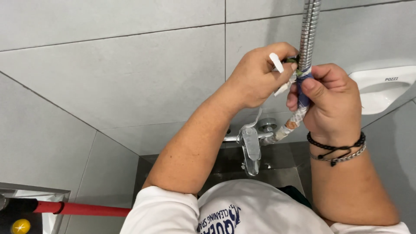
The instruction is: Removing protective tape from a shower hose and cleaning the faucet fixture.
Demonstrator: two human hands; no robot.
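In the upper right of the frame we have both hands raised against the grey tiled wall, working on a ribbed metal shower hose that hangs down from the top edge. Our left hand pinches a white strip of tape between thumb and fingertips, right beside the hose, fingers closed on it. Our right hand is wrapped around the hose just below, fingers curled shut on a stretch bound in blue and white wrapping, the thumb pressed along it. Dark and silver bracelets sit on that wrist. Below the hands, at the centre of the frame, the wrapped hose runs down to a chrome mixer tap with its lever pointing towards us. A white wall fixture shows at the right edge, and a red handle lies across the lower left.
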